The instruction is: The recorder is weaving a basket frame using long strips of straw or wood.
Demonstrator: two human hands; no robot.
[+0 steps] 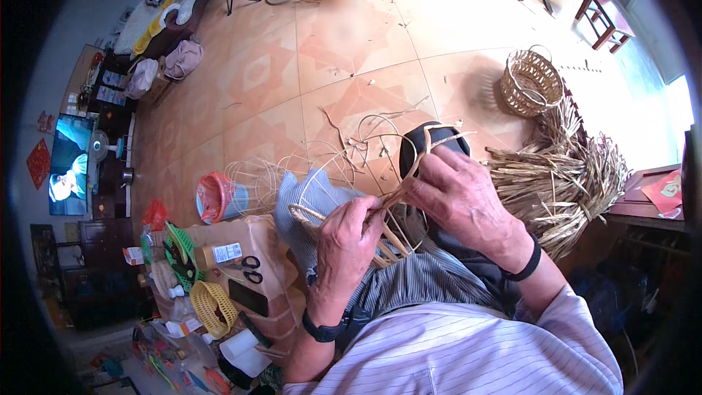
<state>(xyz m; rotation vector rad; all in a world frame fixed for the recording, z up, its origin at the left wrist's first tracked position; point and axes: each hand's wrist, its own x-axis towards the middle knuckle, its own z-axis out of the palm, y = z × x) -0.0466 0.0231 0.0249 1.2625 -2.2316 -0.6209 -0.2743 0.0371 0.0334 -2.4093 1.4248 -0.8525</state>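
Note:
My left hand (349,238) pinches pale bamboo weaving strips (391,201) low over my lap. My right hand (461,197) grips the same strips a little higher, where they bend up and over a dark rounded form (439,139) resting on my knee. Thin wire-like strands (351,146) loop out from the work toward the tiled floor. Both wrists wear dark bands. The strip ends under my palms are hidden.
A heap of split bamboo strips (563,183) lies at my right, with a finished woven basket (530,82) beyond it. At my left stand a plastic stool (248,249) with scissors (248,269), a yellow basket (212,307) and a red basket (212,196). Chairs (599,0) stand far right.

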